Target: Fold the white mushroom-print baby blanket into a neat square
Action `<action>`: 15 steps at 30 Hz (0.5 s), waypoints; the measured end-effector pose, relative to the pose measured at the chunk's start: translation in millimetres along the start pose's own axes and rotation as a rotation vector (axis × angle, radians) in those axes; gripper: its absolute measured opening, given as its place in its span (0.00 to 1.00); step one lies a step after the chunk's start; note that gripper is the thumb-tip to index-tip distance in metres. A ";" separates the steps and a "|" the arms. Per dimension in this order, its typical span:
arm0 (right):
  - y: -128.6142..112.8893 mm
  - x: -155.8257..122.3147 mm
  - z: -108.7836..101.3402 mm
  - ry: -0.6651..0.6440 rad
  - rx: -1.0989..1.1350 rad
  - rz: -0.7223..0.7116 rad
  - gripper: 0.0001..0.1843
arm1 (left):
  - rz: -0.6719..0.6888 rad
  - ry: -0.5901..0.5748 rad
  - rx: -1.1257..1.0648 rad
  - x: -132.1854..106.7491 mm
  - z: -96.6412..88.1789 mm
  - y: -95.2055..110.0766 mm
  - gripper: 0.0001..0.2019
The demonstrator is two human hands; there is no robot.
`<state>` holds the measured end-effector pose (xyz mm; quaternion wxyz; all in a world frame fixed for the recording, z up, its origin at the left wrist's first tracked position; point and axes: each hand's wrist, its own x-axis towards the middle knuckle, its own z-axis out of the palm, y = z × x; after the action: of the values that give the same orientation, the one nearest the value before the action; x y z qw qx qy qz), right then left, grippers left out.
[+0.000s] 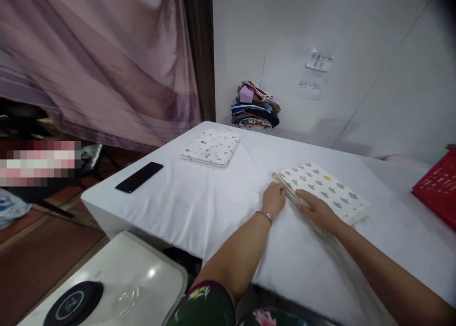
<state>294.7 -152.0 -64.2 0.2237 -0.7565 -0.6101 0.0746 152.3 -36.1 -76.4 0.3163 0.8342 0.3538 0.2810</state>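
A folded cream cloth with grey cloud prints [327, 186] lies on the white-covered table [199, 207]. My left hand [273, 199], with a bracelet at the wrist, has its fingers curled against the cloth's near left corner. Beside it, my right hand [318, 211] lies flat on the cloth's near edge with fingers stretched out. A second folded white cloth with small dark prints [212, 147] rests farther back on the left.
A black phone [139, 176] lies near the table's left edge. A pile of folded clothes [255, 107] sits by the wall. A red basket [438, 188] stands at the right. A white appliance lid [117, 278] is below the table's front corner. A pink curtain [107, 65] hangs at the left.
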 end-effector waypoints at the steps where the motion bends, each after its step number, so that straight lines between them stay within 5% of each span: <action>1: 1.4 -0.6 1.6 0.002 -0.006 0.000 0.27 | -0.010 0.002 0.007 0.8 -0.5 -0.9 0.11; 15: -3.7 0.2 -6.5 -0.036 0.040 0.036 0.27 | -0.207 0.051 0.195 35.3 -13.5 -9.5 0.12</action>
<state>294.0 -152.8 -56.9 0.2262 -0.7613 -0.5986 0.1045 160.0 0.7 -66.0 0.2520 0.8125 0.4714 0.2325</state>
